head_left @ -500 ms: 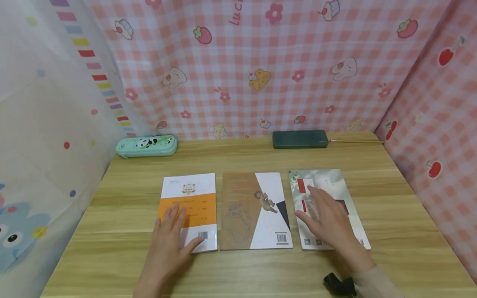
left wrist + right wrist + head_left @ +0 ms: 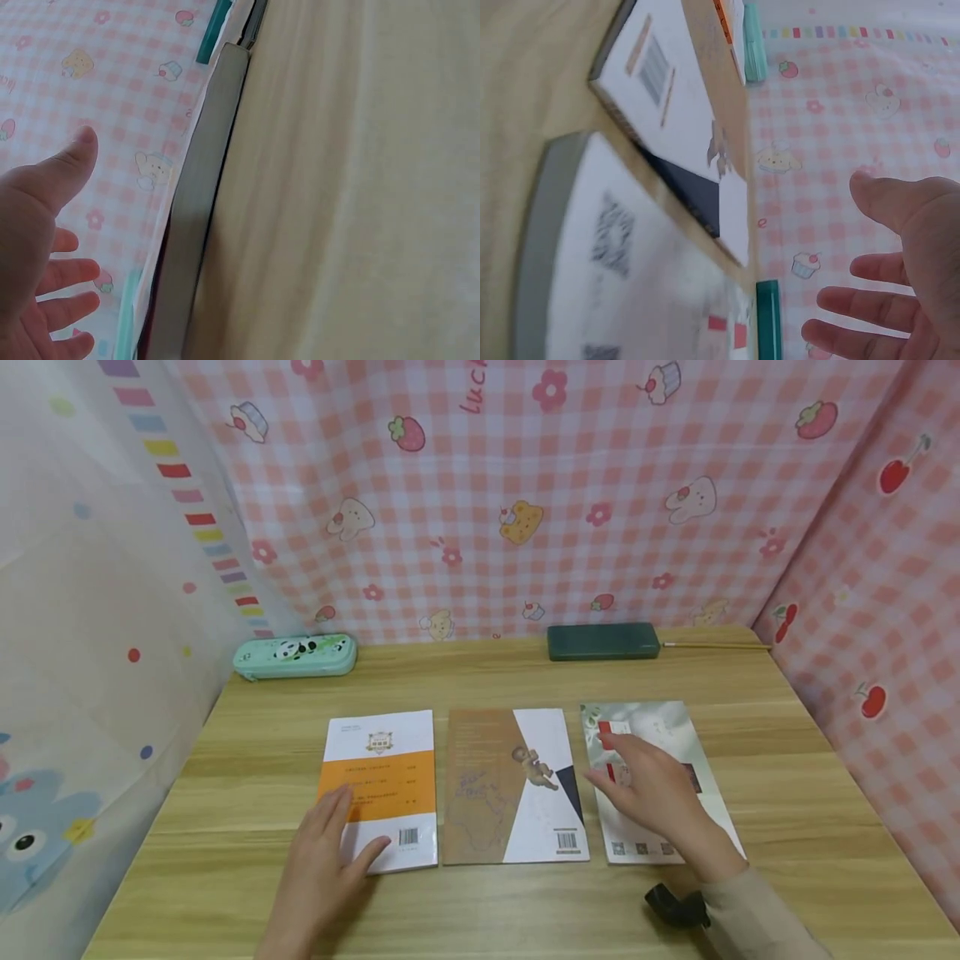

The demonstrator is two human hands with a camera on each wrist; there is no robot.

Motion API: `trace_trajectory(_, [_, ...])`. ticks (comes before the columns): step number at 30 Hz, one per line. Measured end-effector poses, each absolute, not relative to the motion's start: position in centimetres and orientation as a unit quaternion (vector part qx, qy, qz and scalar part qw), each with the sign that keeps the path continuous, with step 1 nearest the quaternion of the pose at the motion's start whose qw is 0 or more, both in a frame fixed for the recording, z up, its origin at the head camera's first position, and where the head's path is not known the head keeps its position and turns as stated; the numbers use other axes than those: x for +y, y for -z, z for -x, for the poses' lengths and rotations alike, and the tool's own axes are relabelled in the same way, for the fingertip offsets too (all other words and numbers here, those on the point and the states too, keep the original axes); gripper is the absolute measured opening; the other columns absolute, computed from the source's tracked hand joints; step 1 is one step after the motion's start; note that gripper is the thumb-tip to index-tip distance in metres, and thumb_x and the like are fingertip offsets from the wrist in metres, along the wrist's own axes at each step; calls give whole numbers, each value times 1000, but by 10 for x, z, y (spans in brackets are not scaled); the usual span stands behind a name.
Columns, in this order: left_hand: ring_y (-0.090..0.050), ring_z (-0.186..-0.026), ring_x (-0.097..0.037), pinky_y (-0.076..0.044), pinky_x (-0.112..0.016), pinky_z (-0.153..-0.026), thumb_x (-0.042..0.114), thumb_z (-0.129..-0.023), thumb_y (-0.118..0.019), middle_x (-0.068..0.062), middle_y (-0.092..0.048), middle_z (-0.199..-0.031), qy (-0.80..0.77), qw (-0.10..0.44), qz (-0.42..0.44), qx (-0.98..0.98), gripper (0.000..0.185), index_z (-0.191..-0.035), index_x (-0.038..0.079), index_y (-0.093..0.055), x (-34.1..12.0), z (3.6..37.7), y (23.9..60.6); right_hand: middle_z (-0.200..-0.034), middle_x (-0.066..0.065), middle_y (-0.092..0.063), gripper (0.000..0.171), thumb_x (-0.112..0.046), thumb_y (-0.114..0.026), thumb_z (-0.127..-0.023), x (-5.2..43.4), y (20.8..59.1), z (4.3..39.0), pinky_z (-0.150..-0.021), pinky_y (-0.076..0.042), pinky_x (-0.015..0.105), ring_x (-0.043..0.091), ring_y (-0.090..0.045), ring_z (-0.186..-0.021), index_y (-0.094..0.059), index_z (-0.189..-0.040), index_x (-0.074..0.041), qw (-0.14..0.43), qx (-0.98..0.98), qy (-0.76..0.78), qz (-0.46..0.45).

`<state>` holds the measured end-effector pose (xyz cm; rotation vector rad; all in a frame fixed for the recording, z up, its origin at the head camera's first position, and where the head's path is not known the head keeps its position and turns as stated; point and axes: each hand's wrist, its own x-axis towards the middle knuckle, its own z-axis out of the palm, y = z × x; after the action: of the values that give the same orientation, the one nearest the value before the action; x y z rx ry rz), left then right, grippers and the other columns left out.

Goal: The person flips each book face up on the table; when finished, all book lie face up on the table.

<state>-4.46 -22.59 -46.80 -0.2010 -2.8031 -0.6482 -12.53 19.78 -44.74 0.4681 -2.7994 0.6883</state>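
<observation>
Three books lie side by side on the wooden table (image 2: pixel 495 910). My left hand (image 2: pixel 322 852) rests with straight fingers on the lower left corner of the orange and white book (image 2: pixel 386 777). My right hand (image 2: pixel 652 793) hovers, fingers spread, over the pale green and white book (image 2: pixel 675 735). Between them lies the brown and white book (image 2: pixel 510 785), untouched. In the left wrist view the left hand (image 2: pixel 37 247) shows open beside a book's edge (image 2: pixel 199 202). The right wrist view shows the right hand (image 2: pixel 892 277) open above the white book (image 2: pixel 630 270).
A mint panda pencil case (image 2: pixel 295 654) lies at the back left and a dark green case (image 2: pixel 603 641) at the back middle, with a thin stick (image 2: pixel 716 645) beside it. Pink checked cloth (image 2: pixel 525 485) walls the back and right; a pale curtain (image 2: pixel 97 610) hangs on the left.
My left hand has slid back and left towards the orange book's corner. My right hand has drawn slightly left and up over the green book.
</observation>
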Motion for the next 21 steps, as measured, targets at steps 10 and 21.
trace_trajectory(10, [-42, -136, -46, -33, -62, -113, 36, -83, -84, -30, -48, -147, 211, 117, 60, -969, 85, -144, -10, -47, -235, 38, 474, -132, 21, -64, 63, -41, -77, -89, 178, 441, 142, -95, -53, 59, 40, -61, -121, -62, -136, -2, 109, -946, -243, -186])
trace_trajectory(21, [-42, -135, -48, -34, -64, -111, 38, -82, -84, -31, -46, -147, 214, 112, 64, -968, 83, -141, -10, -51, -243, 35, 476, -138, 19, -61, 63, -43, -74, -91, 155, 445, 159, -103, -47, 59, 39, -56, -128, -60, -139, -4, 63, -946, -267, -171])
